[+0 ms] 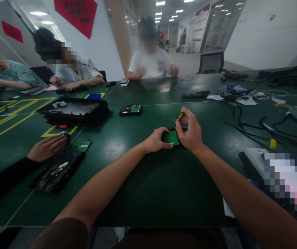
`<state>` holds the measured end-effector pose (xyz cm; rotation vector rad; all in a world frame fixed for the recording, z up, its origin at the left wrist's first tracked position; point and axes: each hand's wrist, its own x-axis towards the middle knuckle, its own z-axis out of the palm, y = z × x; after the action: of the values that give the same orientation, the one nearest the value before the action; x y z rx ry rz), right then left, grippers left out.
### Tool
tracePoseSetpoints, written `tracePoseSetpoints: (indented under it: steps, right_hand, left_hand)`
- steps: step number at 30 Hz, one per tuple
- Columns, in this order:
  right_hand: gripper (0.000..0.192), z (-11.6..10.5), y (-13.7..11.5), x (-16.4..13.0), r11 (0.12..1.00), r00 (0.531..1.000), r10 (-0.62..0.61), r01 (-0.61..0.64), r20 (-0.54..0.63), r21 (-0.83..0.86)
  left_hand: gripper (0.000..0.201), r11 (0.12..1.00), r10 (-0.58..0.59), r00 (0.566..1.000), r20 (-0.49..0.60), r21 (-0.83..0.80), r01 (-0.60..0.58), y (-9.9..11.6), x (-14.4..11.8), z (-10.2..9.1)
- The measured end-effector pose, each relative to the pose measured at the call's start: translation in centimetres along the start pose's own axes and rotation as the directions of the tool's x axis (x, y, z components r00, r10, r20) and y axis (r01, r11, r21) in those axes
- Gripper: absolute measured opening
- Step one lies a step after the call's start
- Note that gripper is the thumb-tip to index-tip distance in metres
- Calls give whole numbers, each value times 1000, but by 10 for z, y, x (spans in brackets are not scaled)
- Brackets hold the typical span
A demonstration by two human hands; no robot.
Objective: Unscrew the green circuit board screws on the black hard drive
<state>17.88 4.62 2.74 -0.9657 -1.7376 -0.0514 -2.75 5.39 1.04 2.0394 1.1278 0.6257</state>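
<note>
A hard drive with a green circuit board (171,138) lies on the green table in front of me, board side up. My left hand (156,139) grips its left end, thumb along the near edge and fingers over the far edge. In my right hand (190,130) is a screwdriver with a yellow and black handle (179,116), held between thumb and fingers above the drive's right end. The screwdriver's tip is hidden behind the hand, so I cannot tell whether it touches the drive.
Another hard drive (131,110) lies farther back. Left of it stands a black tray (73,109). A co-worker's hand (47,148) in a black sleeve works beside a dark drive casing (57,169). Black cables (252,126) spread on the right. Pliers-like tools (195,94) lie behind.
</note>
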Motion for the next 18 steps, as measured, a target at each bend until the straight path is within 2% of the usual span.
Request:
tracePoseSetpoints:
  steps: [12, 18]
  right_hand:
    - [64, 0, -3, 2, 1000, 999, -29, 29, -19, -12]
    - [66, -1, -4, 3, 998, 998, -59, 59, 32, 0]
  left_hand:
    - [85, 1000, 21, 1000, -1, -4, -21, 0, 0, 1]
    - [86, 1000, 21, 1000, -4, -15, -21, -2, 1, 1]
